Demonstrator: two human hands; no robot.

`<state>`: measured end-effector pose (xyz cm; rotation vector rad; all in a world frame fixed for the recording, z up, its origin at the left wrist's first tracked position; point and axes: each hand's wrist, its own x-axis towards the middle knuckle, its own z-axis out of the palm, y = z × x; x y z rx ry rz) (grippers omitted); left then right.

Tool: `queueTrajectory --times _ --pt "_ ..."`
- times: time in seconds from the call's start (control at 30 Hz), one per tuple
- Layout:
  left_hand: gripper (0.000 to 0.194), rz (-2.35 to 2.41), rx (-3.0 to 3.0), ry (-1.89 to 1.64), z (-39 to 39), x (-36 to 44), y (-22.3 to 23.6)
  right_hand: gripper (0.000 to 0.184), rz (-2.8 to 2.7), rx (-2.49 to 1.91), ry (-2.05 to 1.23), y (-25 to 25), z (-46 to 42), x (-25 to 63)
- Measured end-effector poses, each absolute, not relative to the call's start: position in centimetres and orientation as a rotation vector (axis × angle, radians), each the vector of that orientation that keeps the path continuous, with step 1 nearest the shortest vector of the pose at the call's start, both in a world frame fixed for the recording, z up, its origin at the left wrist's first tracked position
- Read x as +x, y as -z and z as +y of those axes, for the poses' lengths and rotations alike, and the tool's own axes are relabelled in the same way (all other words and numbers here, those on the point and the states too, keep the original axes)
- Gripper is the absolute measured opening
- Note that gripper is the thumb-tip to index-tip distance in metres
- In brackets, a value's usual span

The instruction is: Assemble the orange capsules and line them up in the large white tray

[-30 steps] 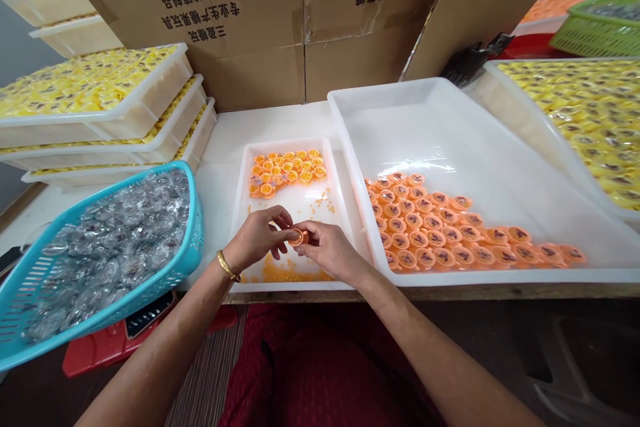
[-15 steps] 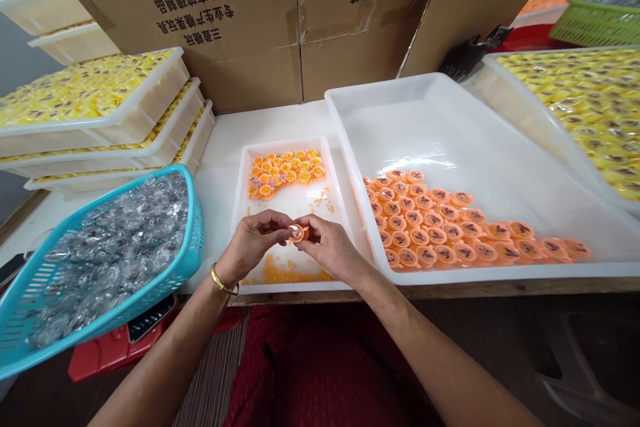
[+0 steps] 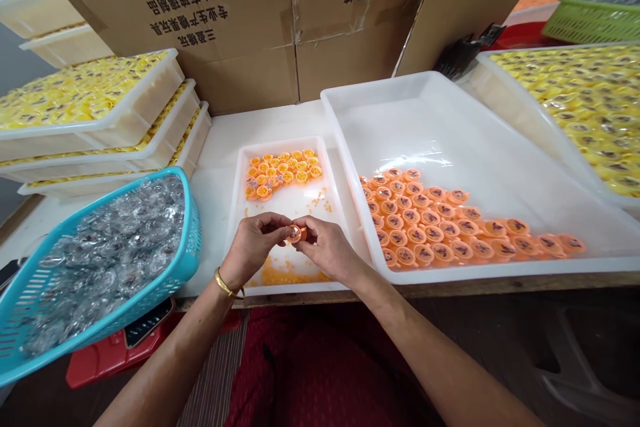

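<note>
Head view: the small white tray [image 3: 293, 200] has both hands above its near half, and one orange cup [image 3: 295, 234] is held between them, clear of the tray floor. The left hand [image 3: 254, 245] pinches the cup's left side between thumb and fingers; the right hand [image 3: 326, 248] pinches its right side in the same way. Whether the fingertips are pressing or only steadying cannot be told.

The change is on the cup's face. A second ago no print could be made out there; half a second ago a dark printed figure showed, and it shows now, facing up toward the camera. The hands have hardly moved over the small tray meanwhile. That suggests a printed top now covers this cup, bringing it close to the look of the printed cups [image 3: 435, 233] in the large white tray [image 3: 400, 120], just right of the small tray. Whether the top is fully seated is too small to judge.

Nothing else appears to have shifted. Filled cups [image 3: 283, 167] with yellow-orange contents are grouped in the far part of the small tray, and loose orange bits [image 3: 287, 275] lie along its near edge. Left of the small tray, the blue basket [image 3: 193, 227] is full of clear, shiny pieces [image 3: 120, 247]. Behind the small tray stands a cardboard sheet [image 3: 250, 80].
</note>
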<state>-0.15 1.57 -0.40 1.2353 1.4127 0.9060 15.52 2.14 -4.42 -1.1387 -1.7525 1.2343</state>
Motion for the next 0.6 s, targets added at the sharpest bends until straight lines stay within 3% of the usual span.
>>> queueTrajectory --times 0.6 --pt "0.027 1.491 1.361 -1.002 1.02 0.56 1.38 0.034 -1.316 -0.916 -1.707 4.47 2.15 15.78"
